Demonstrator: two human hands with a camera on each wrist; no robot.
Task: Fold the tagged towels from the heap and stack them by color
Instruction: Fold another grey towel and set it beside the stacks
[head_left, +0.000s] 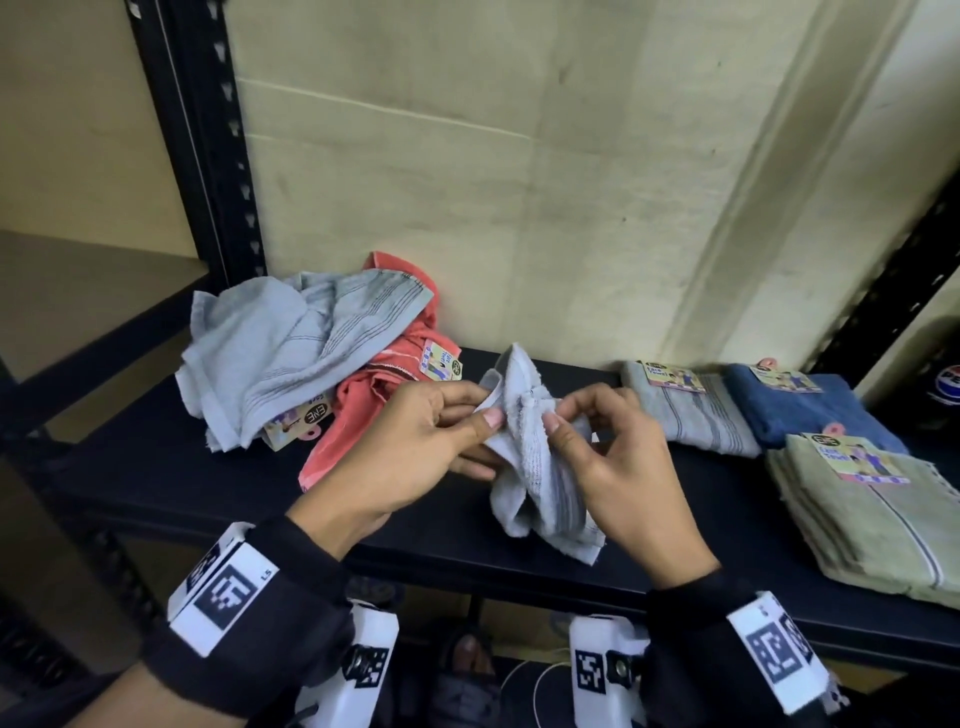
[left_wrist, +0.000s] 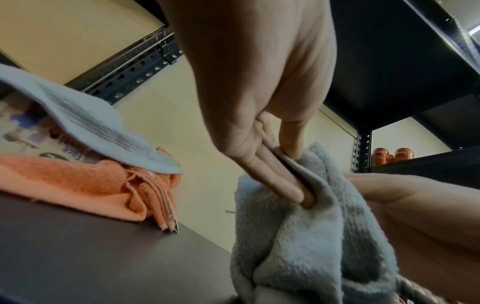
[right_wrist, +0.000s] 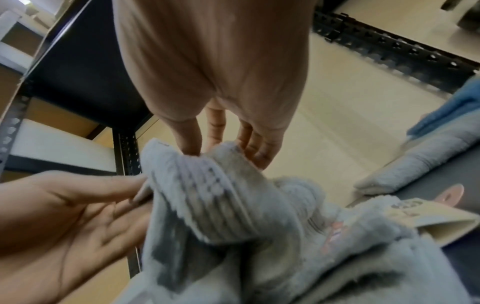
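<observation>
The grey towel (head_left: 540, 467) hangs bunched between my hands just above the front of the shelf (head_left: 156, 478), its lower end touching the board. My left hand (head_left: 415, 447) pinches one edge between thumb and fingers; my right hand (head_left: 618, 457) pinches the fabric just beside it. I judge I'm hunting for the corners, so the fold hasn't begun. Next I need to slide along the hem to open it flat. The heap (head_left: 311, 348), grey over coral, lies behind left; folded grey (head_left: 691, 415), blue (head_left: 810, 410) and green (head_left: 872, 525) stacks wait at right.
</observation>
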